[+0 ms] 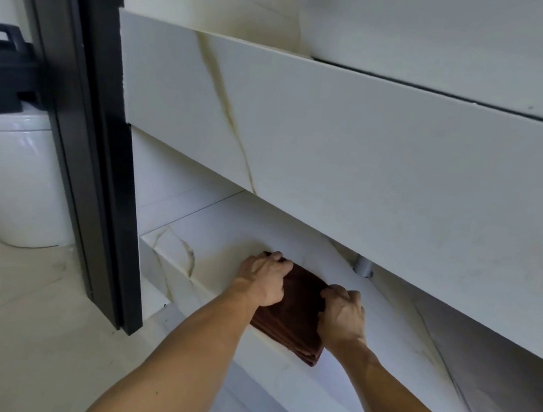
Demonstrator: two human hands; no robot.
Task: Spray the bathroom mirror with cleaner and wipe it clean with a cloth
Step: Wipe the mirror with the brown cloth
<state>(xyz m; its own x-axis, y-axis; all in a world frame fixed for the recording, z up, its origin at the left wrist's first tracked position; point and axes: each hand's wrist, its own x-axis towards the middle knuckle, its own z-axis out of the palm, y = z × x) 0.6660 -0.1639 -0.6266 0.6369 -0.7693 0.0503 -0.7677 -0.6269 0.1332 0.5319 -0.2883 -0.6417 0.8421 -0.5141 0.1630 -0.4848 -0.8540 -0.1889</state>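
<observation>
1. Where the low marble shelf (pixel 385 328) ran under the sink counter (pixel 375 143), a folded brown cloth (pixel 301 310) lay.
2. The left hand (pixel 265 279) and the right hand (pixel 343 315) each gripped one side of it, fingers curled.
3. A black door frame (pixel 100 134) stood to the left.

I count two hands: left hand (pixel 265 279), right hand (pixel 343 315). One brown folded cloth (pixel 297 316), several layers in stack, exact number I cannot tell. One low marble shelf (pixel 392 353). One vanity front panel (pixel 373 157). One toilet (pixel 8 178). One black door frame (pixel 98 148). One metal pipe (pixel 363 266).
</observation>
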